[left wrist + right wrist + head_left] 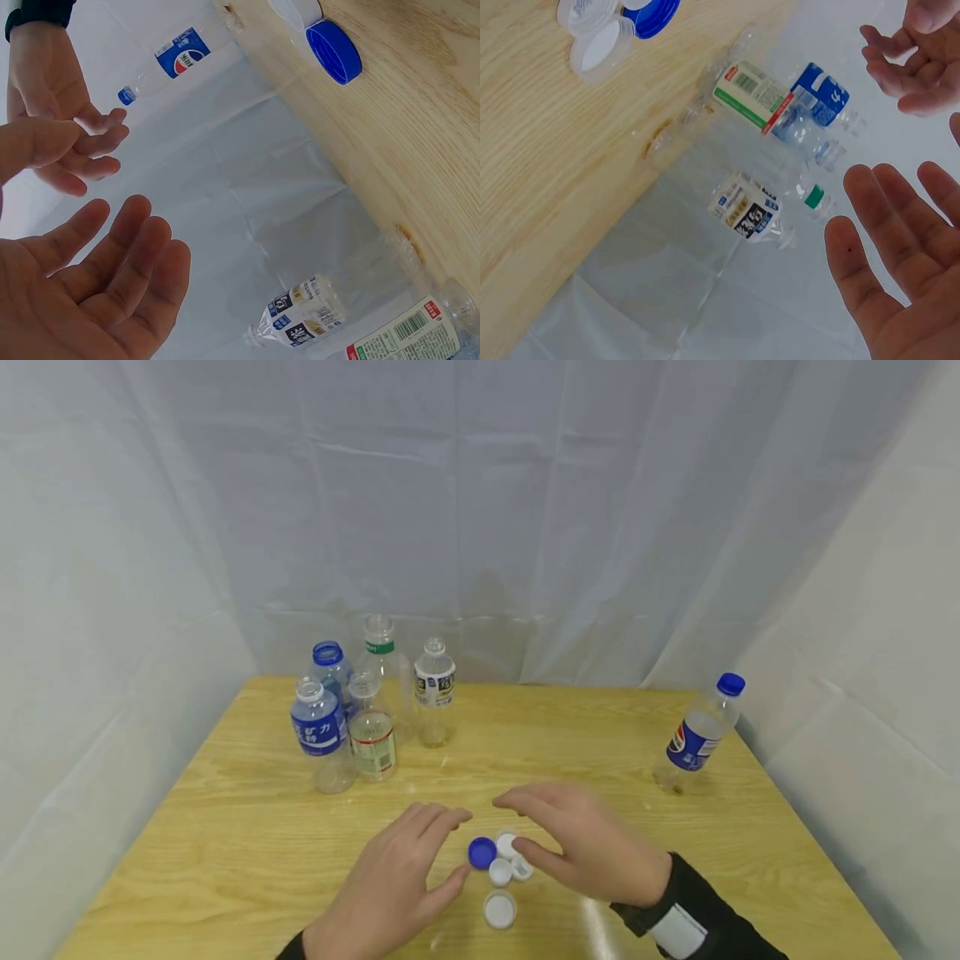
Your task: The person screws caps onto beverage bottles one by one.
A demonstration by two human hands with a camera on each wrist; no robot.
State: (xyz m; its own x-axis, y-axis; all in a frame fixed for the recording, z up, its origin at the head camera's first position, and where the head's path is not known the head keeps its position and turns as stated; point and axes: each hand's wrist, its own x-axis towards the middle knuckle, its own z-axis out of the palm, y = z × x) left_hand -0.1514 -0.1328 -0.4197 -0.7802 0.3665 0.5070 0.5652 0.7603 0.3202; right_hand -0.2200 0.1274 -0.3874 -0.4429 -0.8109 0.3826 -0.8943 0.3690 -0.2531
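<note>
Both hands hover over the front middle of the table, on either side of a small group of bottle caps. My left hand (pixel 397 872) has its fingers loosely extended and holds nothing. Opposite it, my right hand (pixel 581 843) is likewise relaxed, its thumb overlapping the caps in the head view. A blue cap (pixel 482 853) lies beside several white caps, and one white cap (pixel 499 910) sits a little nearer the front. Both wrist views show bare palms with bent, spread fingers; the blue cap (pixel 334 52) appears there on the wood.
Several uncapped clear bottles stand at the back left, among them one with a blue label (pixel 318 731) and one with a green-and-white label (pixel 373 745). A Pepsi bottle (pixel 696 739) with a blue cap stands at the right. White sheeting (pixel 487 527) surrounds the wooden table (pixel 225 860).
</note>
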